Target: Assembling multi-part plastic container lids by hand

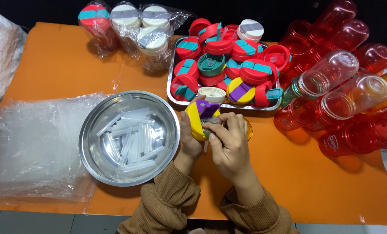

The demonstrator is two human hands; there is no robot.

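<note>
Left hand [188,138] grips the yellow lid [196,121] by its rim; right hand [229,143] fingers pinch its underside; likely light, rigid, smooth plastic

The yellow lid [193,119] looks like smooth, slightly glossy plastic, with a purple plastic flap on top. The round bowl [129,138] is polished metal, bright and mirror-like, and holds clear, shiny plastic straws [130,138]. The rectangular tray [172,82] is the same kind of metal (a little duller at the rim). The red bottles [345,112] are transparent, glossy plastic. The stacked bags [33,147] are thin clear film, crinkled and shiny. The desk [323,182] has a matt orange covering. The sleeves [167,203] are brown ribbed knit cloth.
</note>
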